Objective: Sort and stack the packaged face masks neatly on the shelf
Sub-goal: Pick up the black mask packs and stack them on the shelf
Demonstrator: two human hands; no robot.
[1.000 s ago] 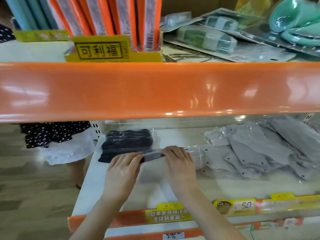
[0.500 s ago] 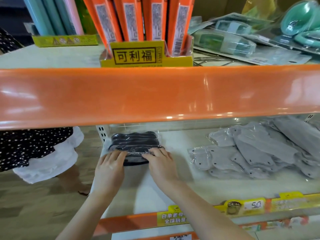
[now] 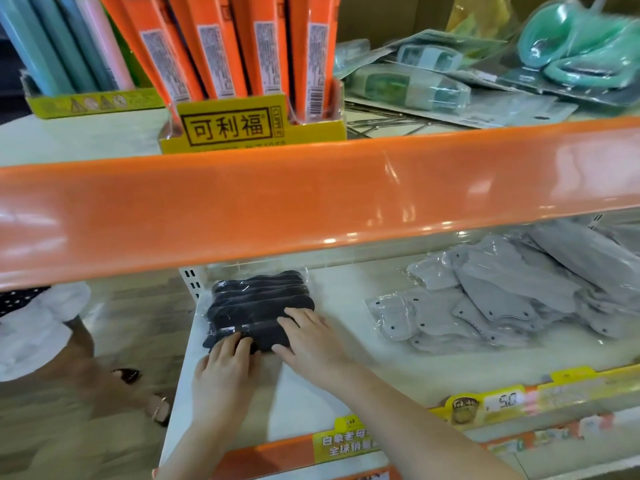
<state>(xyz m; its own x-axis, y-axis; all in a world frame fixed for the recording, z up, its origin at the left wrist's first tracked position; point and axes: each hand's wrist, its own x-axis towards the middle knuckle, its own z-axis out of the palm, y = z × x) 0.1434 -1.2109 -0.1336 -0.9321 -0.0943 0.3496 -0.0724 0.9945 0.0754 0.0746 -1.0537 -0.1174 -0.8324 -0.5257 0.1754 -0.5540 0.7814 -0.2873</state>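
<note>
Black packaged face masks (image 3: pixel 258 308), a stack in clear wrap, lie at centre-left of the head view, at the left end of the lower shelf (image 3: pixel 363 372), a pale board. Left hand (image 3: pixel 225 367): lower centre-left, palm down, fingers (image 3: pixel 231 341) held close together and nearly straight, tips resting on the near edge of the black stack. Right hand (image 3: pixel 311 341): just right of the left hand, palm down, fingers (image 3: pixel 294 318) slightly spread and laid flat on the near right corner of the same stack; neither hand curls round the packet. Grey packaged face masks (image 3: pixel 502 299): a loose, overlapping heap in clear bags at centre-right, on the same shelf, well apart from the black stack, with bare shelf between. Price strip (image 3: pixel 498 401): yellow and orange, along the shelf's front edge at lower right, bearing a tag that reads 5.0; a yellow label with Chinese characters sits on it at lower centre. Orange shelf edge (image 3: pixel 311 202): a glossy band across the whole middle of the frame, fronting the upper shelf. Yellow display box (image 3: pixel 242 128): upper centre, printed with black characters, holding upright orange packs (image 3: pixel 221 53). Pastel packs (image 3: pixel 52 43): upper left, blue, teal and pink, upright in a second yellow-green tray. Clear-bagged green items (image 3: pixel 433 77): upper right, lying flat, partly blurred. A second person: far left, seen only as a dotted dark garment, a white skirt (image 3: pixel 38 327) and a sandalled foot on a wood-pattern floor.
</note>
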